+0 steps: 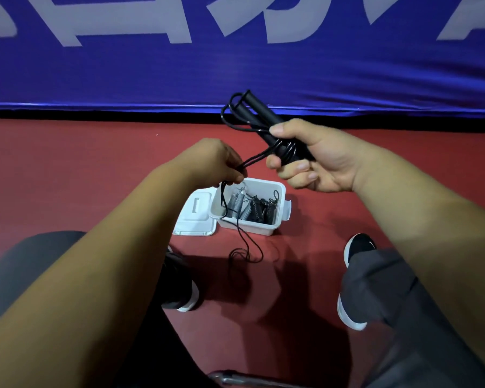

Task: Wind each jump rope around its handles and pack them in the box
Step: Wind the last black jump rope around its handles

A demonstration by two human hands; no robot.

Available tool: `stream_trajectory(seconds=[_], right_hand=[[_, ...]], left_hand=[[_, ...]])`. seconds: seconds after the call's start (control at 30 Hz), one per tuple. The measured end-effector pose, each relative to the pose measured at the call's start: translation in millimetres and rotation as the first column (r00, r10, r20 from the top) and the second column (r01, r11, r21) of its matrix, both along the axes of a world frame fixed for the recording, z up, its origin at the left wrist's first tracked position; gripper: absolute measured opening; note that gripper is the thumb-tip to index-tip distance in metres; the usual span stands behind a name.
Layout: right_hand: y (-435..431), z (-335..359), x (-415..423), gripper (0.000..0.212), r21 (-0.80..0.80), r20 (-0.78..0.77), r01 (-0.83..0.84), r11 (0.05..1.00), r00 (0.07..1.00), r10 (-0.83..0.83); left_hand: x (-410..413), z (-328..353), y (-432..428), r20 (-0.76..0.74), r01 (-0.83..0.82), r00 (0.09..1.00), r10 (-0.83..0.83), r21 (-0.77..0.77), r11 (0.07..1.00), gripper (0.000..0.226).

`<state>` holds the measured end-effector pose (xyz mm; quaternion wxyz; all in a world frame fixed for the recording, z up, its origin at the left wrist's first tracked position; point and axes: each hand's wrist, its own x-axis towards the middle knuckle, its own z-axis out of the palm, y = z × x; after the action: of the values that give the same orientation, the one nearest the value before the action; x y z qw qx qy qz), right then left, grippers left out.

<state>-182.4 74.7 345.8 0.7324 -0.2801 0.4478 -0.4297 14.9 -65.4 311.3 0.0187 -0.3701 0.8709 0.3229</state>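
At the far left a grey trouser leg (25,261) covers the person's knee above the red floor (95,177), and a blue banner (235,74) with large white letters runs along the floor's far edge. The left hand (221,163) is raised above the floor with its fingertips pinched on the thin black cord (256,158) of a jump rope (266,111). From that pinch one stretch of cord runs up and right to the other hand. The rest drops past the near left corner of the box and ends in loose loops on the floor just in front of it. Below the left hand a white lid (193,217) lies flat on the floor, touching the left side of an open white plastic box (244,227). Inside the box are several grey and black coiled pieces (252,210); they look like springs with hooks, though the view is too small to be sure. A dark shoe with a white sole (188,301) sits near the box, towards the person. To the right, the right hand (314,161) is clenched around the two black handles (254,122), held side by side and pointing up and left towards the banner. A few turns of cord are wrapped around the handles beside the fingers, and slack loops hang off the handles' far ends. Further right a black shoe (359,245) shows partly under the other grey trouser leg (381,275).
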Motion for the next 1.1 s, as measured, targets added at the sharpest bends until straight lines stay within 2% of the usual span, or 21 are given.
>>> stream_trajectory(seconds=[0.07,0.13,0.2,0.23,0.3,0.4,0.53,0.6,0.77,0.87,0.97,1.1], right_hand=[[4,-2,2,0.023,0.013,0.041,-0.061,0.998,0.997,0.061],[7,-5,5,0.028,0.014,0.081,-0.117,0.993,0.990,0.116],[8,-7,8,0.034,0.024,0.085,-0.156,0.987,0.985,0.153],[8,-9,9,0.031,0.029,0.068,-0.171,0.985,0.983,0.169],[9,-12,11,0.026,0.035,0.026,-0.214,0.976,0.977,0.213],[10,-18,13,0.042,0.073,-0.062,-0.273,0.959,0.959,0.277],[12,-22,18,0.014,0.196,-0.247,-0.344,0.918,0.889,0.385],[12,-27,19,0.005,0.256,-0.332,-0.371,0.893,0.834,0.442],[6,-42,18,0.016,0.300,-0.519,-0.302,0.905,0.744,0.421],[2,-50,15,0.016,0.265,-0.545,-0.188,0.946,0.780,0.308],[-2,-55,10,0.015,0.254,-0.573,-0.101,0.962,0.786,0.233],[-6,-62,6,0.014,0.231,-0.657,-0.040,0.972,0.730,0.186]], left_hand=[[-2,-3,-1,-0.104,-0.112,0.987,0.120,0.084,0.990,0.001],[-2,-2,0,-0.218,-0.181,0.946,0.240,0.257,0.949,0.015],[-1,1,3,-0.311,-0.187,0.897,0.315,0.380,0.906,0.015],[-1,4,4,-0.349,-0.185,0.874,0.337,0.402,0.897,0.008],[0,9,5,-0.399,-0.177,0.845,0.356,0.419,0.890,0.014],[-1,15,1,-0.453,-0.107,0.827,0.332,0.454,0.885,0.017],[-4,24,5,-0.451,-0.058,0.813,0.369,0.568,0.821,0.019],[-7,27,11,-0.446,0.001,0.833,0.327,0.592,0.806,0.022],[-10,37,19,-0.421,0.041,0.896,0.141,0.394,0.918,0.025],[-8,45,20,-0.349,0.044,0.937,0.025,0.190,0.981,0.020],[-6,46,19,-0.210,0.126,0.971,-0.114,0.045,0.991,0.018],[-2,41,20,-0.079,0.185,0.980,-0.181,0.051,0.981,0.018]])
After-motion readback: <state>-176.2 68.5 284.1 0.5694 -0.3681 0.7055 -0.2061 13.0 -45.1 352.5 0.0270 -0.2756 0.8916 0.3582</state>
